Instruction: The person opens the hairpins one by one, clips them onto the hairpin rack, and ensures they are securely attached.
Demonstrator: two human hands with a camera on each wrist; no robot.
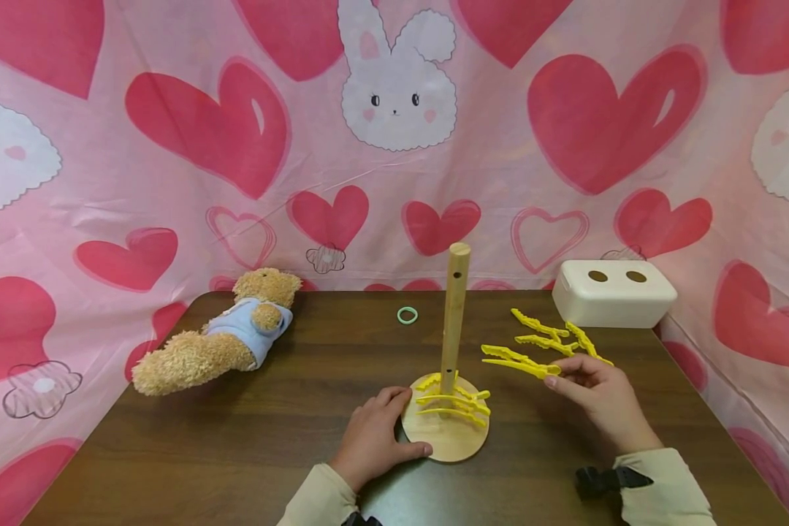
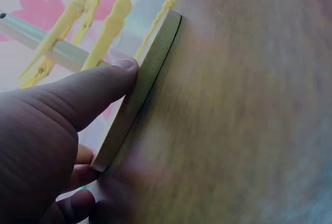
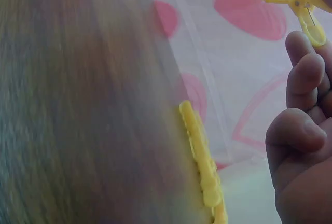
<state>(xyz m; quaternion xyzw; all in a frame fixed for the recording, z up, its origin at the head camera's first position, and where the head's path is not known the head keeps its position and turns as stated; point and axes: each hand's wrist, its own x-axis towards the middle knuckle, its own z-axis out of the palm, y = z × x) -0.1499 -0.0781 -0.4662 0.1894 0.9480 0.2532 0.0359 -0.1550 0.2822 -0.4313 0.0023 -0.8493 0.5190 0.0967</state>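
Note:
A wooden stand (image 1: pixel 452 446) with a round base and an upright post (image 1: pixel 455 314) stands on the table. Several yellow alligator hair clips (image 1: pixel 456 400) sit around the lower post; in the left wrist view, clips (image 2: pixel 110 32) cross the post above the base. My left hand (image 1: pixel 378 438) grips the base's left rim, thumb at the near side. To the right of the post, my right hand (image 1: pixel 605 398) pinches another yellow hair clip (image 1: pixel 519 361) by its handle end, its jaws spread and pointing toward the post. That clip's handles (image 3: pixel 314 29) show between the fingertips in the right wrist view.
Several loose yellow clips (image 1: pixel 542 342) lie beyond my right hand. A white box (image 1: pixel 614 303) with two round holes stands at the back right. A green ring (image 1: pixel 407 315) lies behind the post. At the left lies a teddy bear (image 1: pixel 237 340) in a blue shirt.

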